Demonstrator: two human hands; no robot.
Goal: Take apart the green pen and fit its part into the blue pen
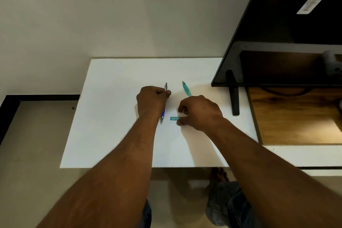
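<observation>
The blue pen [163,114] lies on the white table [114,116], and my left hand [151,101] is closed around its middle. Its silver clicker end pokes out above the fist and its blue tip shows below. To the right, the upper half of the green pen [186,89] lies on the table, running under my right hand [200,112]. A short green barrel piece [174,118] lies near my right thumb and fingers, which touch its right end. Whether they pinch it is unclear.
A black TV screen [277,65] with a black stand foot [233,94] sits at the right on a wooden surface [296,120]. The wall is behind the table. The floor and my legs show below the table's front edge.
</observation>
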